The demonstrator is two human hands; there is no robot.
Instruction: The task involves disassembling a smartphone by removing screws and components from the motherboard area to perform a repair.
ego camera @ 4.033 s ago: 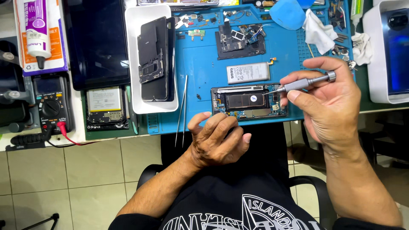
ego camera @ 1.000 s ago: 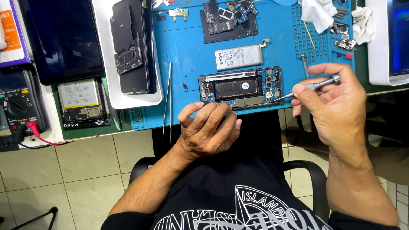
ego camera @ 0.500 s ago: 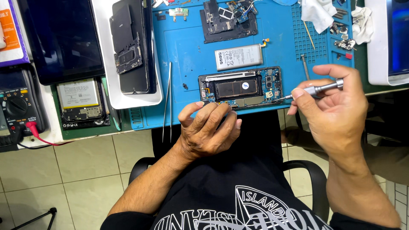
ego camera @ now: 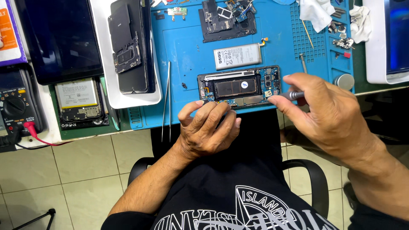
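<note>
two hands over the near edge of the blue work mat (ego camera: 187,64), which lies on the table. my left hand (ego camera: 208,130) rests at the mat's front edge, fingers curled loosely together, fingertips touching the near side of the opened phone frame (ego camera: 238,87); it holds nothing that i can see. my right hand (ego camera: 326,113) has its grip clamped on a small metal screwdriver (ego camera: 294,94), pinched between thumb and fingers, tip pointing left at the right end of the phone frame; i can't tell if the tip touches. the phone frame lies flat, long side along the mat's near edge, between the two hands, its dark centre bay showing. just behind it lies a loose grey battery (ego camera: 237,56), slightly tilted. further back, a dark back cover with parts (ego camera: 226,21). long tweezers (ego camera: 166,100) lie left of the left hand, overhanging the mat's edge. a white tray (ego camera: 106,85) left of the mat carries a dark stripped phone (ego camera: 130,47). further left, a black tablet screen (ego camera: 57,38), another open device with a pale battery (ego camera: 79,100), and a multimeter (ego camera: 15,104) with a red lead (ego camera: 36,134). white cloth (ego camera: 315,12) lies at the mat's far right, and a small metal cylinder (ego camera: 343,81) just beyond my right hand.
</note>
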